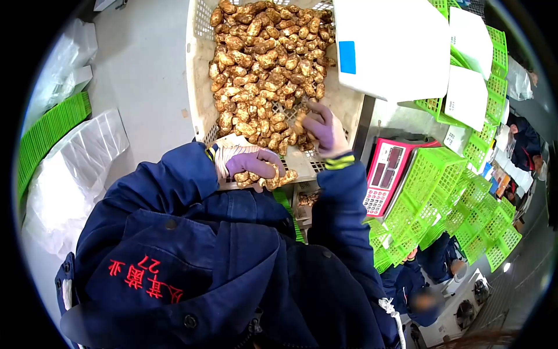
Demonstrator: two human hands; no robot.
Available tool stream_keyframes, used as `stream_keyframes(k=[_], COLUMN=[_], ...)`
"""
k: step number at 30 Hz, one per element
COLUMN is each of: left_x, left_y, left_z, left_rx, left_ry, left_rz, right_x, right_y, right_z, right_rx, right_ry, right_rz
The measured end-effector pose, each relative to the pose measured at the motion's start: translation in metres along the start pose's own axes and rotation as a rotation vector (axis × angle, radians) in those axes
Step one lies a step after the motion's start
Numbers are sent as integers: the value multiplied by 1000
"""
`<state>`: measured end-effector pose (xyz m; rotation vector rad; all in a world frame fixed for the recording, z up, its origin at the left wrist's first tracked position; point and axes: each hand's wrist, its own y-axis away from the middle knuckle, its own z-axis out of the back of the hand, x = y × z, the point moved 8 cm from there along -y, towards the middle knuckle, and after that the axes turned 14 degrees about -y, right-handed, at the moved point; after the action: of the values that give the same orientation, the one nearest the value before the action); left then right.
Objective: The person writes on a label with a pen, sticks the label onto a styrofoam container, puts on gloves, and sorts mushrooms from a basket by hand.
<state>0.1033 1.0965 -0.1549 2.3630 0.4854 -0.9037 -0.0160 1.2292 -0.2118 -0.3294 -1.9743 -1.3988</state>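
A white plastic crate [200, 87] in front of me holds many knobbly brown-and-cream mushrooms [256, 58], matsutake by their look. My left hand [256, 164], in a purple glove, lies at the crate's near edge. Its fingers are curled round several mushrooms [270, 180] that stick out below them. Also gloved in purple, my right hand [325, 128] is inside the crate at its near right. A mushroom [300, 123], blurred by motion, sits at its pinched fingertips. Bare crate floor with slots shows beside that hand.
A white box [395, 49] with a blue label overlaps the crate's right side. Right of my right arm stands a red-and-white digital scale [382, 177] beside stacked green baskets [430, 180]. Clear plastic bags [75, 174] lie at left. Co-workers in dark blue [407, 285] are at right.
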Motion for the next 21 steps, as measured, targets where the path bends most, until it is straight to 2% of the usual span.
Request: stream_keyframes(k=[1, 2, 3, 4, 5, 6, 7, 8, 9, 10, 12, 13, 14, 16, 17, 18, 19, 21], left_x=[7, 2, 1, 3, 5, 1, 1, 1, -3, 3, 8, -4, -11, -16, -14, -11, -4, -4], left_y=[-2, -2, -1, 1, 2, 2, 3, 4, 4, 1, 3, 11, 15, 21, 25, 30, 34, 38], left_z=[-1, -1, -1, -1, -1, -1, -2, -3, -2, 0, 4, 6, 6, 6, 10, 14, 17, 22], left_rx=[22, 22, 8, -4, -4, 5, 13, 20, 16, -3, -25, -41, -60, -80, -121, -158, -185, -195], left_ry=[57, 56, 74, 93, 93, 43, 17, -8, -21, -2, 16, -207, -248, -289, -263, -235, -229, -236], left_rz=[87, 82, 132, 186, 192, 101, 59, 18, -59, -18, 28, -93, -33, 24, -15, -51, -34, -65], right_x=[0, 0, 16, 13, 14, 19, 4, 0, -27, -49, -43, -31, -28, -18, -30, -40, -77, -74], right_y=[10, 22, 39, 35, 28, 20, 6, -7, -29, -42, -32, -27, -31, -27, -27, -28, -43, -42], right_z=[-3, -5, -21, -22, -26, -38, -41, -50, -49, -46, -72, -74, -65, -44, -39, -42, -30, -51], right_rx=[60, 120, 35, 35, 73, 107, 34, 80, 64, 48, 211, 244, 168, 32, 4, 29, 20, 3], right_ry=[-261, -522, -695, -696, -222, 252, 244, 694, 986, 1279, 1586, 1573, 1533, 1103, 863, 769, 718, 1044], right_rz=[49, 97, 71, 70, 137, 199, 15, 109, 35, -43, 156, 145, 129, 120, 19, -125, -116, -62])
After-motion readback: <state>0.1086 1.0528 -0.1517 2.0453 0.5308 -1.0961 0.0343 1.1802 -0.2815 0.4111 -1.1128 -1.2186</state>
